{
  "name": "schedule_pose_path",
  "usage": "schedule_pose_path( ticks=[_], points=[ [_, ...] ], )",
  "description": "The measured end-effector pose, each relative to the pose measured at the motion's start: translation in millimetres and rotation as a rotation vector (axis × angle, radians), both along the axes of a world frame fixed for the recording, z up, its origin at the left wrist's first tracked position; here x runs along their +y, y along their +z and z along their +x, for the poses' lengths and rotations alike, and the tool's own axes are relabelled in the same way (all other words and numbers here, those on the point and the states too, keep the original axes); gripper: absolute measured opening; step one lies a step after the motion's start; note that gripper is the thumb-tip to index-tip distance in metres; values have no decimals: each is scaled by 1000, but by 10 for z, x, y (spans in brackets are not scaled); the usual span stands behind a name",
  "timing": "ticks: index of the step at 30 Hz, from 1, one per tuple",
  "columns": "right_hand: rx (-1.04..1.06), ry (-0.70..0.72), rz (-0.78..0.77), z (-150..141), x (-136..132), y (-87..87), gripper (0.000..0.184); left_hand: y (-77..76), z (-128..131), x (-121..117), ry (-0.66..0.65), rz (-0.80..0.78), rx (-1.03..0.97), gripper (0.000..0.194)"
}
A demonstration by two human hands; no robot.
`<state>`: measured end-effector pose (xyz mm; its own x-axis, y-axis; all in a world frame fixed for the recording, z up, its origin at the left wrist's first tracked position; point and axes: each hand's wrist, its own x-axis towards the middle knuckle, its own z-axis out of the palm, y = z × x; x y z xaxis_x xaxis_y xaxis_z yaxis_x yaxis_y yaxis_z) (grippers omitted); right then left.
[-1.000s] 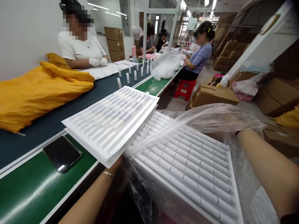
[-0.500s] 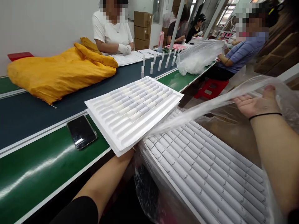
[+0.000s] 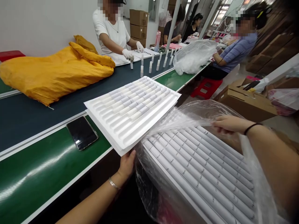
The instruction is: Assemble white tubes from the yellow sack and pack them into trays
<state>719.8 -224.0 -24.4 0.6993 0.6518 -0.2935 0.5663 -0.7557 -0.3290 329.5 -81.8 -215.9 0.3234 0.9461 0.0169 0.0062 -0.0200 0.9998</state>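
A white plastic tray (image 3: 130,137) overhangs the front edge of the table, with rows of whitish tubes lying in its grooves. At its near corner my left hand (image 3: 126,162) holds it from below; the fingers are hidden underneath, while the thumb shows beside the edge. To the right stands a clear plastic bag (image 3: 201,107) around a stack of long pale tubes (image 3: 198,174) with small dark print, lying side by side in rows. My right hand (image 3: 225,123) is closed on the bag's film, above the far part of the tubes.
A phone (image 3: 82,133) lies on the green table edge (image 3: 42,168). On the dark belt (image 3: 67,112) are a yellow sack (image 3: 58,71) and several upright tubes (image 3: 150,67). Co-workers sit along the line. A red stool (image 3: 206,88) and an open carton (image 3: 247,101) stand at the right.
My right hand has come down and left, from an open palm against the bag to closed on its film. My left hand has drawn back from beneath the tray. A co-worker's gloved hand now holds a tube.
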Motion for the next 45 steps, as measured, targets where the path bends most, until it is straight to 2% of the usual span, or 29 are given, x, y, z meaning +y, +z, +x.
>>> schedule_pose_path(
  ticks=[2,4,6,8,10,12,17,20,23,29,35,42,45],
  points=[
    [-2,140,57,-412,138,-68,19,2,21,-68,-8,-21,-28,59],
    [-63,374,140,-812,322,-229,38,-16,109,-79,9,-52,-50,59],
    [-197,607,200,-1120,517,-434,49,-42,216,-42,36,-88,-70,54],
    [-313,692,222,-1302,699,-617,45,-60,298,29,46,-117,-90,51],
    [-358,650,219,-1380,856,-731,30,-54,339,118,28,-131,-112,48],
    [-395,626,215,-1400,978,-766,19,-23,345,213,-11,-126,-134,45],
    [-486,585,201,-1480,1121,-640,21,41,275,371,-18,-77,-189,53],
    [-537,547,183,-1662,1083,-544,17,18,224,357,3,-62,-232,52],
    [-548,549,165,-1965,952,-500,19,-5,200,295,-3,-84,-267,49],
    [-487,697,74,-2520,675,-637,28,30,190,286,-61,-150,-280,42],
    [-492,655,10,-2560,666,-721,11,0,80,378,-100,-145,-184,30],
    [-510,595,-28,-2592,657,-717,9,-28,-130,330,-249,-119,-163,25],
    [-518,580,-43,-2634,662,-716,8,23,-94,352,-240,-85,-200,26]
  ],
)
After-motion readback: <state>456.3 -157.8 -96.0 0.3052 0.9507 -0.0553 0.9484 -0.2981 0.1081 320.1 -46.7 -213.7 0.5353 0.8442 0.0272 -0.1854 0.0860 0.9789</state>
